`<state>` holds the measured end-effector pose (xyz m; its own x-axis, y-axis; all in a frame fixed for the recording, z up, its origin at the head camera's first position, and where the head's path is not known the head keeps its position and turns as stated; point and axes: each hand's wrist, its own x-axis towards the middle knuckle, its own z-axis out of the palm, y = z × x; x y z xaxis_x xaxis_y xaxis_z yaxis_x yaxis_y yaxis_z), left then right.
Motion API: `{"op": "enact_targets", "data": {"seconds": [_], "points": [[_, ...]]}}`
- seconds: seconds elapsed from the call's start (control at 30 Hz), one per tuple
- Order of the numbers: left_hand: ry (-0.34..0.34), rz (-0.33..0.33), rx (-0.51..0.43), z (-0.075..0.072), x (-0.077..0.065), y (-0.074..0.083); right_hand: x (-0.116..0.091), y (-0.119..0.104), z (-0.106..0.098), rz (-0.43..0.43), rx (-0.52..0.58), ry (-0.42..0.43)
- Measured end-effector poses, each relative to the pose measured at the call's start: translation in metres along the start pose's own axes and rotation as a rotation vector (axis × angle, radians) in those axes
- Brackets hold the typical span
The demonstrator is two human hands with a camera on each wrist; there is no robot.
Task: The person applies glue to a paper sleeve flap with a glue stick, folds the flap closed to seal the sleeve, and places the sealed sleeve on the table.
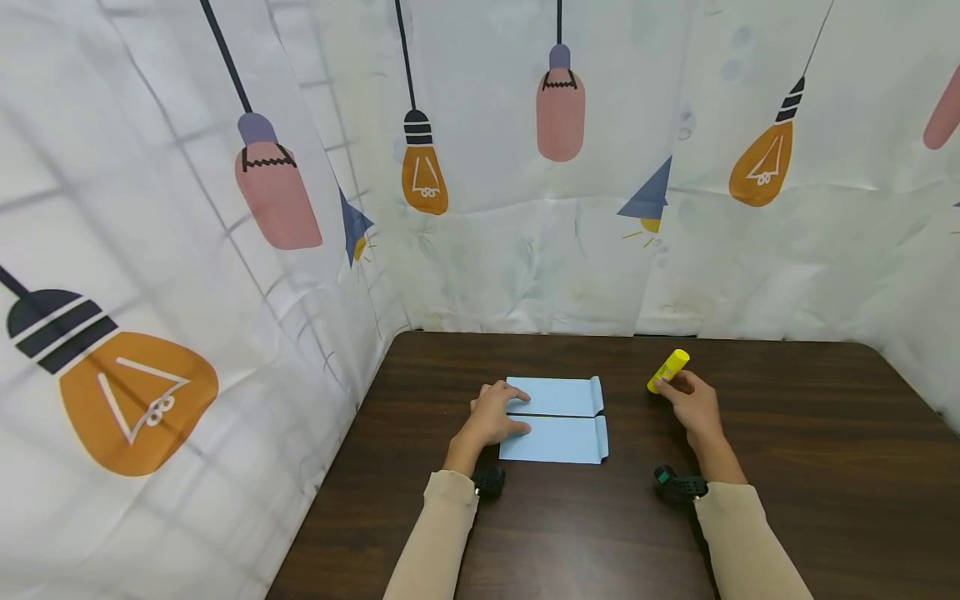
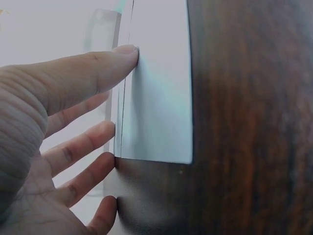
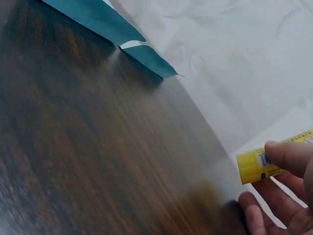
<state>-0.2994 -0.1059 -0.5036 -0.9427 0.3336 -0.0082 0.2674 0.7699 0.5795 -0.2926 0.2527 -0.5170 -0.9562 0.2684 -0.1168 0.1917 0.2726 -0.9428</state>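
So, starting on the left: the left hand (image 1: 491,415) isn't gripping anything, just fingers spread, with the straight thumb resting on the near piece of light-blue paper (image 1: 555,440) and a fingertip over the left end of the far piece (image 1: 555,397). The two lie side by side on the dark wood-grain table (image 1: 577,533), a thin dark gap between them. I'd guess the stuff is super light and bendy, creases easily and skates around if you nudge it, so flat pressure near an edge beats pinching. Both right ends have a flap sticking up; I'd keep fingers off those.

Further right, well apart from the paper, is a yellow glue stick (image 1: 669,369), tilted. Probably light, stiff and kinda smooth, so mid-barrel is where I'd hold it. The right hand (image 1: 693,406) has it pinched between thumb and fingers nearer the lower end, forearm angled inward. Can't tell whether the tube touches the table.
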Motion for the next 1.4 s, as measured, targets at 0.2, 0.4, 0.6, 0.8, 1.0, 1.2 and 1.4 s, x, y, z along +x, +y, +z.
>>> {"op": "enact_targets", "data": {"seconds": [0.2,0.4,0.6,0.8,1.0,1.2,1.4], "points": [[0.001,0.004,-0.004,0.001,0.001,-0.001,-0.002,-0.003,-0.002,-0.008,0.012,-0.049],[0.013,0.017,-0.004,-0.002,0.0,0.001,-0.002,-0.008,0.0,-0.045,-0.016,-0.094],[0.069,0.036,-0.036,-0.005,-0.001,0.005,-0.006,-0.015,0.003,-0.104,-0.07,-0.109],[0.139,0.07,-0.123,-0.008,-0.001,0.008,-0.01,-0.021,0.006,-0.151,-0.081,-0.124],[0.203,0.078,-0.191,-0.008,-0.002,0.012,-0.012,-0.024,0.011,-0.168,-0.032,-0.159],[0.237,0.081,-0.259,-0.007,-0.002,0.017,-0.015,-0.028,0.014,-0.183,0.014,-0.201],[0.289,0.105,-0.311,-0.006,-0.001,0.022,-0.016,-0.034,0.016,-0.206,0.028,-0.247]]}}
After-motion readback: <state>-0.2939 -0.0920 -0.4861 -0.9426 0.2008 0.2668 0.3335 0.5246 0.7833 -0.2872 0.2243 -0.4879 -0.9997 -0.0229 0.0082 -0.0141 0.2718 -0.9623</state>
